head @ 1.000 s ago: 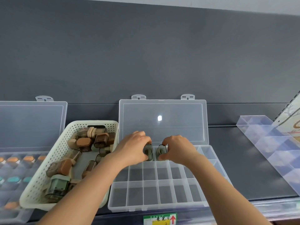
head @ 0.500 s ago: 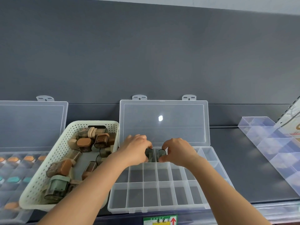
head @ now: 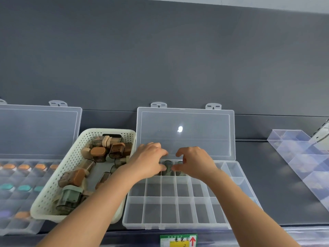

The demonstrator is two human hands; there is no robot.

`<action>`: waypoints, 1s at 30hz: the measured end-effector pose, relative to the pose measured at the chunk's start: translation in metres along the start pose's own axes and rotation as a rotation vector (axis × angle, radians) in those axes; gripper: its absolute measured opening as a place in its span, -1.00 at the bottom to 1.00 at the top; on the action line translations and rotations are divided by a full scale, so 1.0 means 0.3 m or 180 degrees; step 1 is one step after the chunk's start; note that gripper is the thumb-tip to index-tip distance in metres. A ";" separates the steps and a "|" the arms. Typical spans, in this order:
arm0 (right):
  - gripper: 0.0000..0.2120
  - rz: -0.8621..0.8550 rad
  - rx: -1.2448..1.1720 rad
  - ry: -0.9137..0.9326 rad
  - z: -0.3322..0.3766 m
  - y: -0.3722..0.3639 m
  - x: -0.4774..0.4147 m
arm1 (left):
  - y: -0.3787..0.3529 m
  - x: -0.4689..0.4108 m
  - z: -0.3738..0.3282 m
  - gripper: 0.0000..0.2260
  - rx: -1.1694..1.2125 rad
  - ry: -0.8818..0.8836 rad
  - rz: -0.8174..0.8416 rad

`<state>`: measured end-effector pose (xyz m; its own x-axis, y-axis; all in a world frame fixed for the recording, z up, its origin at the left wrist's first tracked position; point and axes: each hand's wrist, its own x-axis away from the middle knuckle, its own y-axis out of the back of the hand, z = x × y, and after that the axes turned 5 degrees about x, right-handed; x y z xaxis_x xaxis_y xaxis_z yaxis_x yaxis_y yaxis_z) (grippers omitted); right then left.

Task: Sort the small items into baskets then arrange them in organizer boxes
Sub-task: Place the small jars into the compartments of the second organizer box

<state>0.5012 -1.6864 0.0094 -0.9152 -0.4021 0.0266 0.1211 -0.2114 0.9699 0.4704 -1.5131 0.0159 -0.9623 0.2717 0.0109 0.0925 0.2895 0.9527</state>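
Green items between hands, organizer's back row

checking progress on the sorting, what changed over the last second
The left hand and right hand lowered the two small dark translucent items into neighbouring back-row compartments of the clear plastic organizer box. Fingers still touch them; whether they still grip cannot be told. The white perforated basket of items and the clear box on the left stayed put.
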 end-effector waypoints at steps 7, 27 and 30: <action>-0.70 -0.0164 -0.0457 0.1080 0.257 0.025 -0.006 | 0.143 0.196 0.165 -0.69 0.0256 0.0680 -0.0309; -0.74 0.0038 0.1300 0.1901 0.565 -0.090 -0.113 | 0.119 0.534 0.354 -0.61 0.0154 0.1870 0.0085; -0.78 0.0209 0.1830 0.1697 0.549 -0.070 -0.148 | 0.122 0.532 0.360 -0.68 0.0467 0.1850 -0.0340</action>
<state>0.4760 -1.5175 0.0276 -0.5877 -0.8016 0.1095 -0.1825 0.2632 0.9473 0.3477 -1.3600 0.0198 -0.9464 -0.2995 0.1210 -0.0177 0.4223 0.9063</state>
